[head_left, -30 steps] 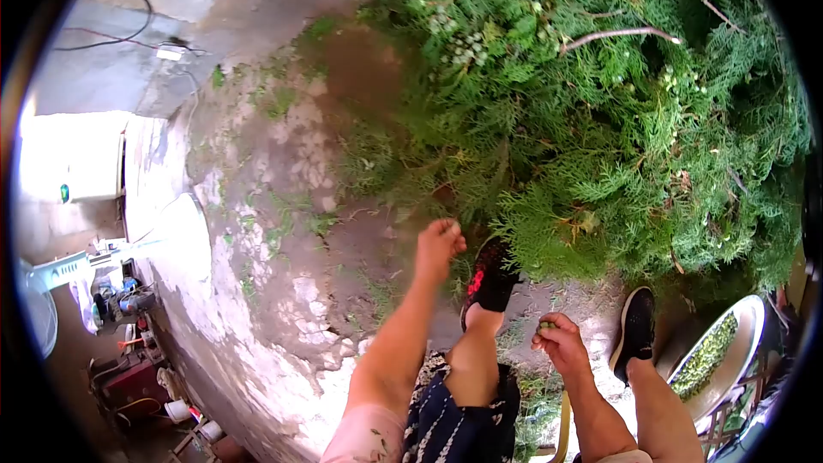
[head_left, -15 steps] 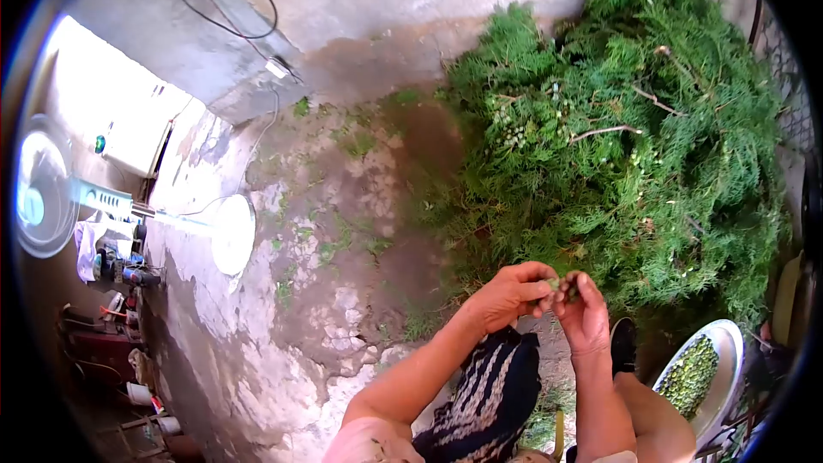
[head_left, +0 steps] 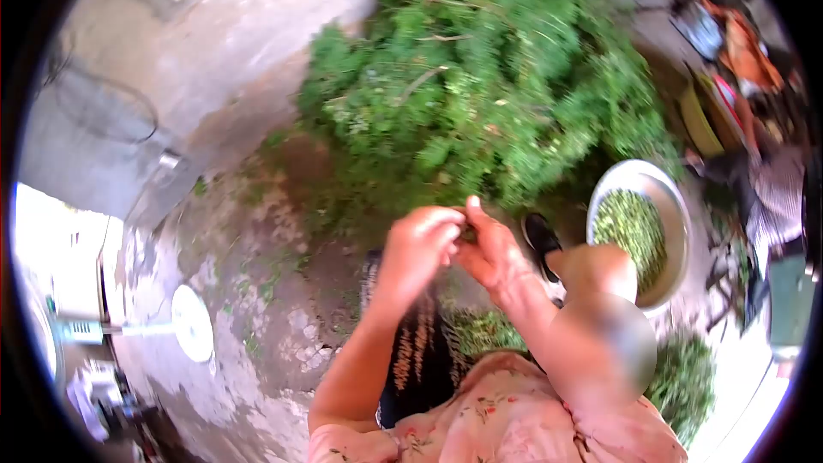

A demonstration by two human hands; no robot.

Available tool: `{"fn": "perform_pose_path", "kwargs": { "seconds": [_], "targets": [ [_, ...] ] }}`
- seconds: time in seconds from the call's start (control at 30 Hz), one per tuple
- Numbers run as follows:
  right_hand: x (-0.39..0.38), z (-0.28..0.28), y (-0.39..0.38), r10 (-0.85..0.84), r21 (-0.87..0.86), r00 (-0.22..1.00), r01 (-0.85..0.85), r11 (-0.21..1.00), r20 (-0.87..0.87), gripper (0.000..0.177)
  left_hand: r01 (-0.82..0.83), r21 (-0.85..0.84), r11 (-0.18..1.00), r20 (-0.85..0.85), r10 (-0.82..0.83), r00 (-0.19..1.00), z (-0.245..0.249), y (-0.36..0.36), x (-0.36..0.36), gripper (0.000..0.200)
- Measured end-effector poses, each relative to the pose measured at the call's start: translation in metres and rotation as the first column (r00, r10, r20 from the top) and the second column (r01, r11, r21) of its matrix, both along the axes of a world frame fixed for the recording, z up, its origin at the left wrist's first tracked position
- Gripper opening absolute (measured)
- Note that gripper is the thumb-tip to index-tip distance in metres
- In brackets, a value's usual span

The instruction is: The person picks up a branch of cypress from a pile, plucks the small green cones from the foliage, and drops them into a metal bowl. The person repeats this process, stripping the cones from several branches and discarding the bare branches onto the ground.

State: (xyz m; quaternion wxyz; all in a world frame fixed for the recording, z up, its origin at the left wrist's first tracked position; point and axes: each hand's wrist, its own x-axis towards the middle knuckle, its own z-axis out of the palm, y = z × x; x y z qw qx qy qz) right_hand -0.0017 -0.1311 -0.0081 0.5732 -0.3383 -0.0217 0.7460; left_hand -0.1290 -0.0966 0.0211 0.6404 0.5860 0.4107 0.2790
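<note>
In the middle of the head view my left hand (head_left: 420, 244) and my right hand (head_left: 490, 247) meet fingertip to fingertip, both slightly smeared by motion. The left fingers are bent into a pinch. My right hand is curled, its thumb pointing up beside the left fingertips. Something small and dark green seems to lie between them, too blurred to name. Just beyond the hands rises a big heap of green conifer branches (head_left: 506, 111). To the right of my right hand stands a pale metal basin (head_left: 677, 206), partly filled with small green pieces (head_left: 630, 231) resembling cones or berries.
A black shoe (head_left: 540, 244) is beside the basin. Another person (head_left: 776, 193) is at the far right, near a yellowish container (head_left: 701, 120). More greenery (head_left: 683, 381) lies at lower right. On the left stands a white fan (head_left: 193, 323); a cable (head_left: 141, 133) hangs on the wall.
The view has swung to the right and down, bringing the basin and the other person further in. My hands stay together, the small green bit between them now less distinct.
</note>
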Motion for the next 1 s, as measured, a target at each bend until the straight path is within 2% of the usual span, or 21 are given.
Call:
{"fn": "perform_pose_path", "kwargs": {
  "seconds": [0.03,0.1,0.13,0.23,0.3,0.47,0.6,0.63,0.7,0.77,0.8,0.9,0.97,1.0],
  "targets": [
    [0.001,-0.016,-0.006,-0.080,0.057,0.996,0.082,0.995,-0.044,0.046,-0.027,-0.180,0.983,0.125,0.050,0.991,0.002,-0.004,0.002,0.017],
    [0.005,-0.019,-0.019,-0.167,-0.053,0.981,0.162,0.985,-0.096,0.045,-0.045,-0.418,0.907,0.478,0.262,0.838,-0.002,-0.014,0.008,0.024],
    [0.006,-0.017,-0.027,-0.180,-0.079,0.980,0.173,0.982,-0.091,0.040,-0.047,-0.409,0.911,0.516,0.273,0.812,-0.006,-0.019,0.011,0.030],
    [0.007,-0.035,-0.037,-0.197,-0.073,0.963,0.186,0.980,-0.183,0.036,-0.017,-0.424,0.906,0.497,0.248,0.832,-0.004,-0.039,0.021,0.044],
    [0.012,-0.038,-0.044,-0.189,-0.038,0.955,0.185,0.982,-0.229,0.033,-0.026,-0.346,0.938,0.447,0.189,0.874,-0.003,-0.051,0.032,0.048],
    [0.030,-0.016,-0.064,-0.282,-0.102,0.942,0.267,0.958,-0.182,0.035,0.060,-0.222,0.973,0.421,0.040,0.906,0.011,-0.068,0.057,0.047],
    [0.062,-0.007,-0.073,-0.392,-0.128,0.896,0.372,0.919,-0.207,0.040,-0.026,-0.208,0.978,0.432,0.116,0.895,0.016,-0.068,0.065,0.042],
    [0.078,-0.002,-0.077,-0.391,-0.096,0.914,0.382,0.919,-0.110,0.043,-0.039,-0.228,0.973,0.440,0.139,0.887,0.018,-0.065,0.064,0.040],
    [0.110,0.014,-0.089,-0.570,-0.075,0.800,0.567,0.820,-0.187,0.041,-0.082,-0.285,0.955,0.406,0.198,0.892,0.021,-0.059,0.059,0.038],
    [0.158,0.010,-0.093,-0.744,-0.143,0.624,0.735,0.663,-0.240,0.041,-0.142,-0.350,0.926,0.364,0.274,0.890,0.018,-0.053,0.054,0.035],
    [0.179,0.014,-0.103,-0.816,-0.115,0.542,0.814,0.569,-0.204,0.045,-0.163,-0.358,0.919,0.351,0.294,0.889,0.014,-0.050,0.051,0.035],
    [0.224,0.023,-0.131,-0.962,-0.054,0.244,0.966,0.252,-0.122,0.082,-0.227,-0.377,0.898,0.316,0.355,0.880,0.006,-0.038,0.047,0.035],
    [0.245,0.016,-0.149,-0.978,-0.019,0.194,0.980,0.196,-0.076,0.091,-0.279,-0.405,0.871,0.299,0.414,0.860,0.002,-0.030,0.049,0.030],
    [0.257,0.005,-0.155,-0.980,-0.052,0.183,0.981,0.187,-0.075,0.088,-0.283,-0.420,0.862,0.302,0.427,0.852,0.001,-0.024,0.051,0.030]
  ]
}}
